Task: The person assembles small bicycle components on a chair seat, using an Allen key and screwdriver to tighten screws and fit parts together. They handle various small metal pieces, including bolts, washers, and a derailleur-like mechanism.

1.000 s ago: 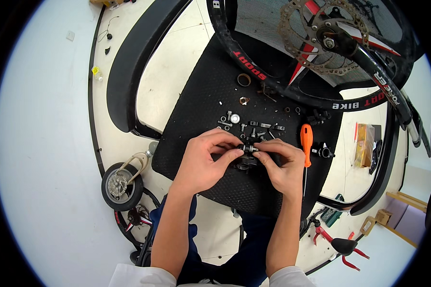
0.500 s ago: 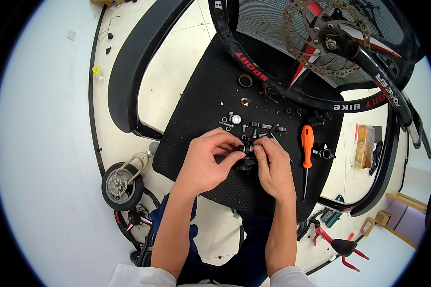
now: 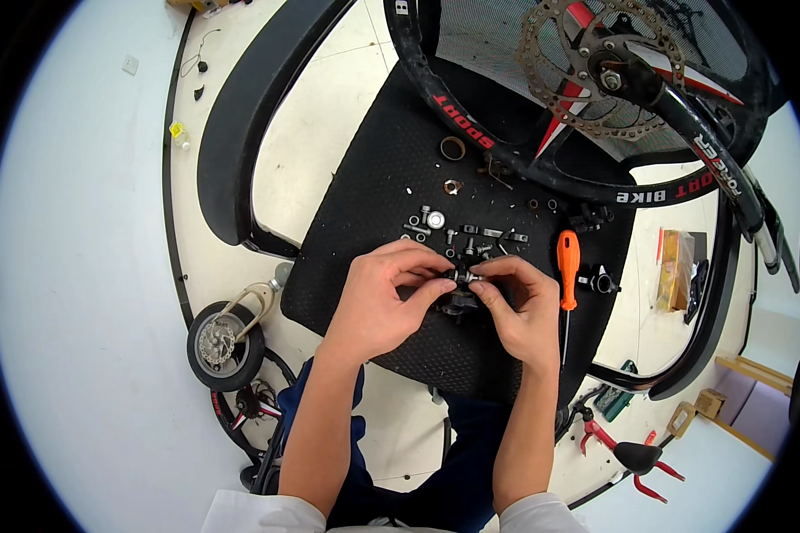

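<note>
Over the front of a black chair seat (image 3: 400, 362), my left hand (image 3: 378, 298) and my right hand (image 3: 526, 311) meet at a small black and silver part (image 3: 461, 277). Thumb and fingers of each hand pinch one side of it; its exact kind is too small to make out. Right below it rests a dark, lumpy mechanical part (image 3: 458, 304). Just beyond my fingertips lie several loose bolts (image 3: 451, 236), a round silver cap (image 3: 436, 219) and a flat dark bracket (image 3: 495, 234). An orange-handled screwdriver (image 3: 568, 258) lies to the right of my right hand.
A bicycle wheel with a brake disc (image 3: 600, 71) and fork leans across the chair's back. A rusty ring (image 3: 452, 148) and a black clamp (image 3: 601, 281) lie on the seat. Black armrests (image 3: 227, 142) flank it. A small wheel (image 3: 226, 346) stands on the floor at left.
My right hand has shifted slightly right, and its fingers have opened out from a tight curl into a pinch on the part's right side. My left hand keeps its grip.
</note>
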Tool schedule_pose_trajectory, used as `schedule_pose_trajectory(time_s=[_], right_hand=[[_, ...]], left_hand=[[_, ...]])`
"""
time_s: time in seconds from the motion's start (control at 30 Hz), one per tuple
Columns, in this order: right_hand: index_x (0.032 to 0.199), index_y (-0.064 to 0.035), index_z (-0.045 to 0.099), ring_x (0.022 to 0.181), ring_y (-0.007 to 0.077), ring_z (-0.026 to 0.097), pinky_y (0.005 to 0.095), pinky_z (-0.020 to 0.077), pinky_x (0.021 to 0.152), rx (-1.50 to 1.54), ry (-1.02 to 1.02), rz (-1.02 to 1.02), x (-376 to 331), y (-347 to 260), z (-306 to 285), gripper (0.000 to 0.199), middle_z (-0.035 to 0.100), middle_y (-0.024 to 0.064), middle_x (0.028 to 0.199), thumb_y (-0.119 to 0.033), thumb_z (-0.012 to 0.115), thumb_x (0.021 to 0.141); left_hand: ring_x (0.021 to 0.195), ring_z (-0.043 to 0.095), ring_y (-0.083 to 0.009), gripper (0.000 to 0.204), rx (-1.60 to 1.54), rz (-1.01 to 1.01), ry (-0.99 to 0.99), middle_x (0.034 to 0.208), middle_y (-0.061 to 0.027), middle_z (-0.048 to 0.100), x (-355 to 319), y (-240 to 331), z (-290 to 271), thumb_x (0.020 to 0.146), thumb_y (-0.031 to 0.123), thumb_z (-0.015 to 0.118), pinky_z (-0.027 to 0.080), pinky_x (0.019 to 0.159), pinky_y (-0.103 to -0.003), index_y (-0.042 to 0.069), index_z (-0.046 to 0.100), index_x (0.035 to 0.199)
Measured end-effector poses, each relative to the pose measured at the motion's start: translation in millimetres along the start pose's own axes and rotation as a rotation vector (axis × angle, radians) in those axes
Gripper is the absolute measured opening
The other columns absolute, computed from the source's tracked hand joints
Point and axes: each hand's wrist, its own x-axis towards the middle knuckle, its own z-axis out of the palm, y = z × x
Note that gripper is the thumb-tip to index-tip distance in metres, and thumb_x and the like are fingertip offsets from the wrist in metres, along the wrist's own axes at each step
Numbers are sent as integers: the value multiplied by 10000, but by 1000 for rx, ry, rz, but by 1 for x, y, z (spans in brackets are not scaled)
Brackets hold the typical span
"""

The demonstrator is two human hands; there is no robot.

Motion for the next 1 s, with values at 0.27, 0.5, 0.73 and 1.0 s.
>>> schedule_pose_trajectory(time_s=[0.27,0.5,0.73,1.0], right_hand=[[962,27,710,826,121,641,251,522,781,49,4,-1,1,3,-1,170,704,71,911,79,733,801],[983,21,734,789,108,650,241,523,754,-9,-29,-19,2,0,4,206,700,63,879,54,764,782],[961,33,727,777,104,649,237,525,756,38,-42,14,0,0,0,187,703,54,860,69,750,779],[919,23,705,814,114,641,259,533,780,99,-100,13,-3,-1,-6,197,706,59,884,76,763,738]], left_hand=[[852,686,-143,190,3,10,-10,993,-110,654,0,0,-1,828,-79,720,590,795,-245,-77,709,1018],[840,684,-134,202,49,36,-12,985,-103,651,0,1,0,800,-82,729,590,773,-235,-64,707,1000],[826,689,-142,160,53,64,-21,954,-99,642,-1,1,-1,787,-90,715,591,762,-239,-66,680,942],[822,691,-159,193,113,129,-56,929,-105,655,-3,2,0,733,-59,739,593,735,-257,-41,685,917]])
